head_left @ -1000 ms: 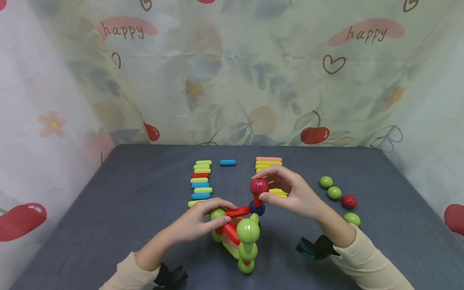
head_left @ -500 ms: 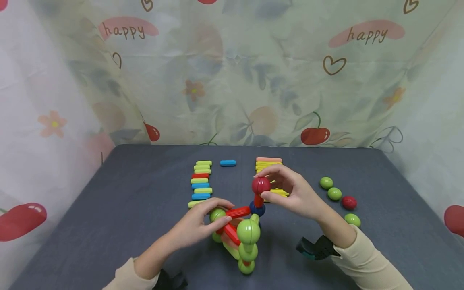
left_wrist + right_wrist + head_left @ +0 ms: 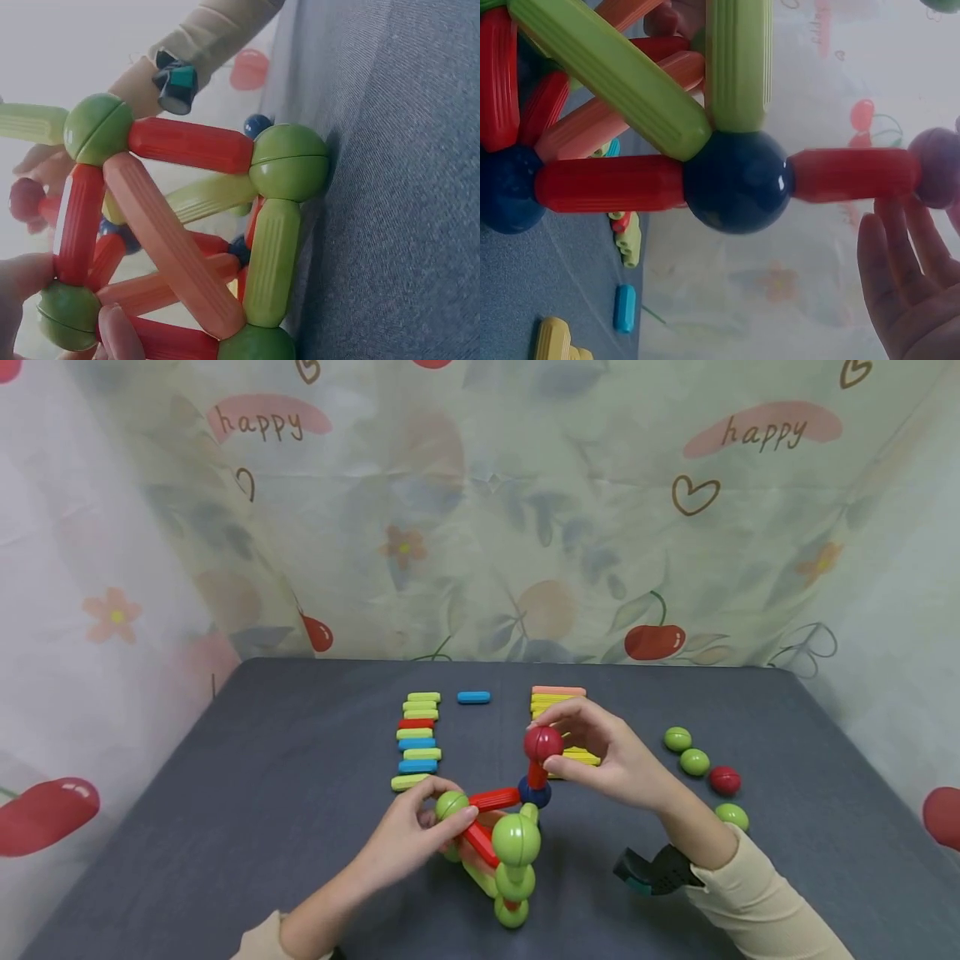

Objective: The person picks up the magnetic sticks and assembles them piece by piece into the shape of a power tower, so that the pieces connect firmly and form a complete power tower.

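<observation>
A frame built of coloured rods and balls stands on the table in front of me. My left hand pinches a green ball at its upper left corner; the left wrist view shows thumb and finger on either side of that green ball. My right hand holds a red ball between thumb and fingers. Below the ball, an upright red rod joins it to a dark blue ball of the frame. Another green ball tops the near corner.
Several short rods lie in a column at the back left, with one blue rod apart. Yellow rods, partly behind my right hand, lie at the back right. Loose green balls and a red ball rest farther right.
My left fingers have drawn back from over the red rod to around the green corner ball. The right hand keeps its grip on the red ball, having risen slightly.
</observation>
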### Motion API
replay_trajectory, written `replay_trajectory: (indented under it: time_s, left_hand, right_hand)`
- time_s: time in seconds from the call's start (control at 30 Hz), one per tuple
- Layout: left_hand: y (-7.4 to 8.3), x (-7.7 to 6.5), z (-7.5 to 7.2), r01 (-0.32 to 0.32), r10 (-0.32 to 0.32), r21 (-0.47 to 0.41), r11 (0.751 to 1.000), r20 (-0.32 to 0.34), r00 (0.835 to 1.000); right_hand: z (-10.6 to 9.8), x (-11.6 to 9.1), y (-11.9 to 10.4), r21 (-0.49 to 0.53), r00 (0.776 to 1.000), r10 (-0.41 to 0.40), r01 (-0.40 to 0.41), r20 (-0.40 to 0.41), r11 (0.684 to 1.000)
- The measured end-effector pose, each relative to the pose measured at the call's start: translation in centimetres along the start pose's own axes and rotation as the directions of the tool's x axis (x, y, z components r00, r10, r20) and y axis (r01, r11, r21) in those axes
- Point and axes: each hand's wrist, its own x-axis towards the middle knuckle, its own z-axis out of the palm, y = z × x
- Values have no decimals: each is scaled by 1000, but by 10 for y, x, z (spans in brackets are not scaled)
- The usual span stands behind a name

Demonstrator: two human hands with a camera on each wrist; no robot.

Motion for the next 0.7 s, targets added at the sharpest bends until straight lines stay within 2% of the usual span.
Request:
replay_trajectory:
  time_s: [0.17, 0.27, 0.37, 0.47, 0.57, 0.7]
  left_hand:
    - [-4, 7, -3, 7, -7, -43, 999, 7, 1000]
    - [-5, 10, -7, 7, -4, -72, 997, 45, 999]
    - [-6, 14, -11, 9, 1, -87, 996, 112, 994]
    - [-9, 20, -17, -1, 17, -86, 996, 191, 981]
    - [-12, 27, -24, -29, 44, -62, 998, 255, 966]
    - [-15, 35, -32, -51, 66, -56, 997, 337, 939]
  right_hand:
    - [-10, 6, 10, 95, 1000, 0, -2, 21, 996]
    - [-17, 14, 22, 98, 998, 60, -61, 12, 993]
    - [-21, 27, 39, 15, 981, 193, -193, 16, 981]
    - [-21, 43, 57, -114, 945, 322, -315, 49, 942]
    - [-18, 60, 76, -233, 913, 394, -363, 105, 902]
    - [-9, 82, 99, -345, 875, 448, -369, 183, 863]
